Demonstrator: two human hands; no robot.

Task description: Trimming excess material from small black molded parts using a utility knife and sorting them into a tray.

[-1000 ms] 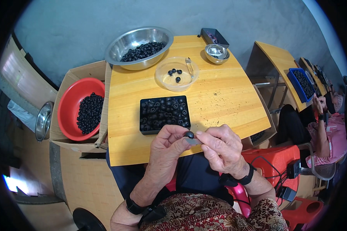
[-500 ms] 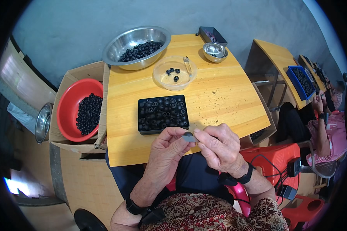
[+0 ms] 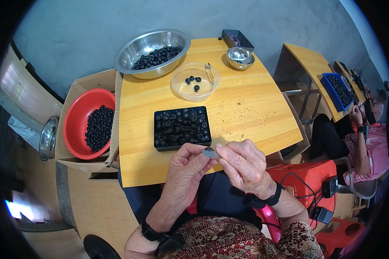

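My left hand (image 3: 186,170) pinches a small black round part (image 3: 209,149) between thumb and fingertips, just past the near edge of the table. Against that part lies a thin flat grey blade (image 3: 211,154), its other end pinched in my right hand (image 3: 245,166). The fingertips of both hands nearly meet there, and they cover much of the part. Close beyond my left hand sits a black rectangular tray (image 3: 182,148) filled with similar black parts (image 3: 181,125). Behind it, a clear plastic bowl (image 3: 177,88) holds several black parts and a utility knife (image 3: 209,74).
A large steel basin (image 3: 127,58) of black parts stands at the far left, near a steel bowl (image 3: 242,67) and dark box (image 3: 246,42). Left of the table, a red basin (image 3: 73,129) sits in a cardboard box (image 3: 90,82). Another person (image 3: 361,146) works at right.
Both hands stay pinched at the same place, with the blade and black part shifted and tilted slightly. Everything on the table looks the same.
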